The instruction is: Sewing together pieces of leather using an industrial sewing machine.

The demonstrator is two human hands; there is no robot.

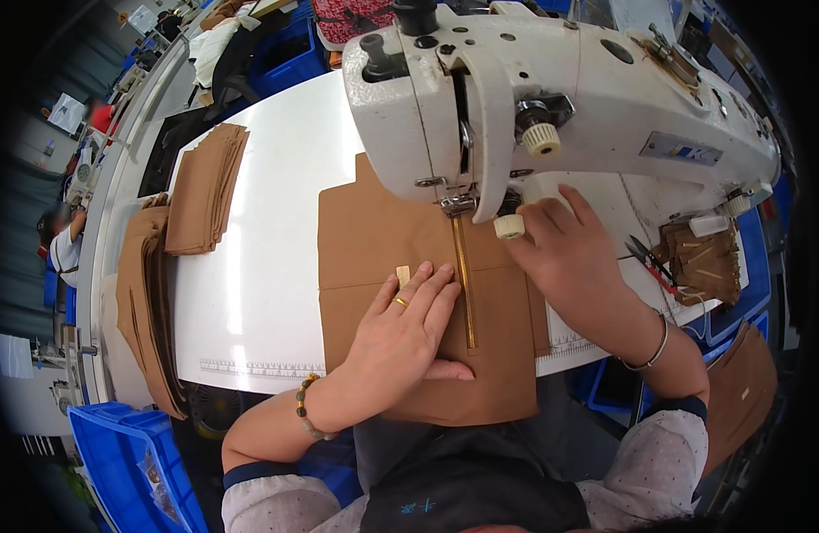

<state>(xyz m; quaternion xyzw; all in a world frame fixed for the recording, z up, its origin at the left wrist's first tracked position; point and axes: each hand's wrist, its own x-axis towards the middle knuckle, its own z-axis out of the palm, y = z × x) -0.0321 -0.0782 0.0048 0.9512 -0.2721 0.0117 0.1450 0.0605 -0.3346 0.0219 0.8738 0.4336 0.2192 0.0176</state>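
A brown fabric panel [374, 240] lies under the head of a white sewing machine [409, 107], its front end reaching over the table edge toward my lap. A gold-toothed zipper [468, 298] runs down the panel from the presser foot [458, 204]. My left hand [409, 324] rests flat on the fabric left of the zipper, fingers stretched out, beside a small pale tab [403, 275]. Close to the cream knob [509, 226] by the needle area, my right hand [565, 253] has its fingers bent together and one finger raised. What its fingertips hold, if anything, is hidden.
Stacked brown fabric pieces [205, 191] and a folded pile [143, 293] lie at the left. Black-and-red snips [651, 265] lie at the right beside small brown pieces with zippers [707, 262]. A blue crate [130, 453] stands lower left. Another person [67, 244] sits far left.
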